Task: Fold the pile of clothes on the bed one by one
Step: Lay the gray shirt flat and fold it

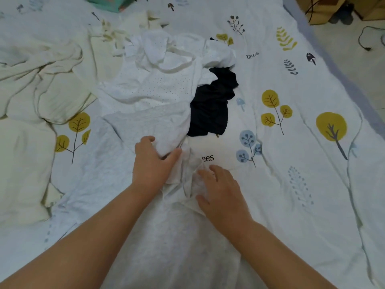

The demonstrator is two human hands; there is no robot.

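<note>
teal item (106, 3): cut by top edge | dark garment (210, 105): partly under white clothes (158, 80)

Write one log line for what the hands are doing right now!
left hand: grips light grey garment | right hand: rests on its bunched cloth | dark garment: waits in pile | fold: not yet done

Soft, even light fell bright over the bed (291, 184), leaving only faint shadows in the folds. The whole view was slightly blurred, and the bed's far edge bowed with wide-angle distortion.
</note>
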